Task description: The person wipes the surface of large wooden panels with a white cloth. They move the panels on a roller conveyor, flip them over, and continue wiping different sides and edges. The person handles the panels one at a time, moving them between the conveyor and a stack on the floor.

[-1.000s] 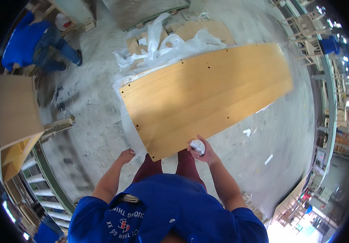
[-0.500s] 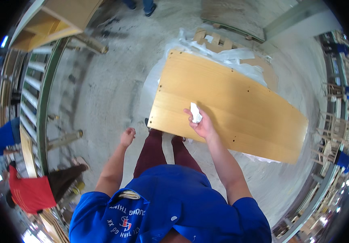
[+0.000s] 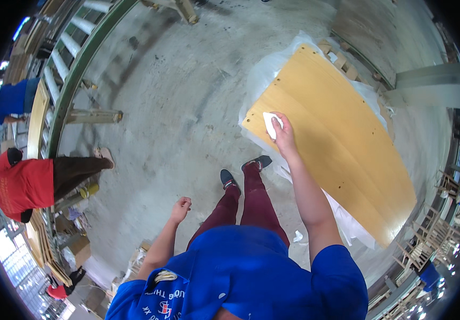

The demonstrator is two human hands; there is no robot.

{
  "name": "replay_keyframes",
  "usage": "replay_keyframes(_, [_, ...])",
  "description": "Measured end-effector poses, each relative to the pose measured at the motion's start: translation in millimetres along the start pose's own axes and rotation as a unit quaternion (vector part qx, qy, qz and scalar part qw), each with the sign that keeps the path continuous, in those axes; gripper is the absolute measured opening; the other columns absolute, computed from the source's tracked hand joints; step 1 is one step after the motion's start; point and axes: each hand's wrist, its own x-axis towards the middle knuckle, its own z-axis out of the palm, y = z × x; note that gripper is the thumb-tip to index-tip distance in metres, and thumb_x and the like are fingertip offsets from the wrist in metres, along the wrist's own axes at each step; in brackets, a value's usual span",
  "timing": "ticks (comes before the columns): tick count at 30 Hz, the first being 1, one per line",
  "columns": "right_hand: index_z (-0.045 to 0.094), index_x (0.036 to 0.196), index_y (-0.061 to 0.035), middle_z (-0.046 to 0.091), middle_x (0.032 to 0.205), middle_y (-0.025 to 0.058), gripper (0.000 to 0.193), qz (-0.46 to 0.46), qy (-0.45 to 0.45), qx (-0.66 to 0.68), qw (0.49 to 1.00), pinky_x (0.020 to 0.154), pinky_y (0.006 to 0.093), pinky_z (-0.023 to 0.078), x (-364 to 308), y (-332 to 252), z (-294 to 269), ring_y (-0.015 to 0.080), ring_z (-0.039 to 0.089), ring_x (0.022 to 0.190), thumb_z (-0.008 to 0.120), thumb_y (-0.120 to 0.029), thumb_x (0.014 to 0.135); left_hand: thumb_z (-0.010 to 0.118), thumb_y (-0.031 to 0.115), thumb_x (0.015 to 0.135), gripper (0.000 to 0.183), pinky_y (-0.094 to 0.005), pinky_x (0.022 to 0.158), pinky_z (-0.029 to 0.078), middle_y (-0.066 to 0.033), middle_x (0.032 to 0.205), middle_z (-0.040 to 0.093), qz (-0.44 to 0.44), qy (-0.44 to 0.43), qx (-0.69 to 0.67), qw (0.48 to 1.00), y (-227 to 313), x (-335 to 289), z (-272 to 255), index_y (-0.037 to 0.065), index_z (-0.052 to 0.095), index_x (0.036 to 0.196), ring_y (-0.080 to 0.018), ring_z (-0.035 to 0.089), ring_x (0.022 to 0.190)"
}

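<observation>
The grey floor (image 3: 171,106) fills the left and middle. To the right, the wood panel (image 3: 342,128) lies slantwise, with white wrap (image 3: 262,80) showing beyond its left and near edges. The wrap could let the panel slip, so light, even pressure looks safer than a hard shove. The person's shoes (image 3: 230,178) stand just beside the near edge; a steady stance there should help with so long a reach.

The hands are well apart. The right hand (image 3: 285,133) is over the panel's left corner, thumb and fingers clamped on a white wad (image 3: 270,124). The left hand (image 3: 181,210) hangs nearer, over the floor, fingers curled in, with nothing seen in it; resting on the panel's edge, it could steady things. From above I cannot tell whether the wad presses on the wood or hovers, nor whether the left fingers close fully.

The wad is best held flat, with long strokes along the panel, and lifted rather than dragged over the edge. Smallest are the dark holes (image 3: 248,120) at the corner: going lightly over them should save the wad from snagging.
</observation>
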Motion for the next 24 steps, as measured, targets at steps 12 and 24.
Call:
replay_keyframes(12, [0.059,0.105,-0.0061,0.066,0.081,0.0109,0.026,-0.227,0.053,-0.276,0.932,0.065,0.0318,0.047,13,21,31,0.0206,0.063,0.074,0.055,-0.028,0.091,0.053,0.02,0.09,0.023,-0.0288,0.067,0.052,-0.0071,0.086,0.062,-0.091,-0.019,-0.061,0.994,-95,-36,5,0.001,0.057,0.103,-0.0144,0.06,0.077])
replay_keyframes(24, [0.057,0.099,-0.0066,0.063,0.068,0.0153,0.027,-0.252,0.034,-0.383,0.888,0.057,0.0363,0.047,19,25,26,0.0294,0.064,0.063,0.053,-0.032,0.092,0.051,0.021,0.091,0.026,-0.0298,0.07,0.051,-0.0083,0.089,0.063,-0.065,-0.012,-0.154,0.986,-77,-12,43,0.002,0.055,0.107,-0.0154,0.062,0.08])
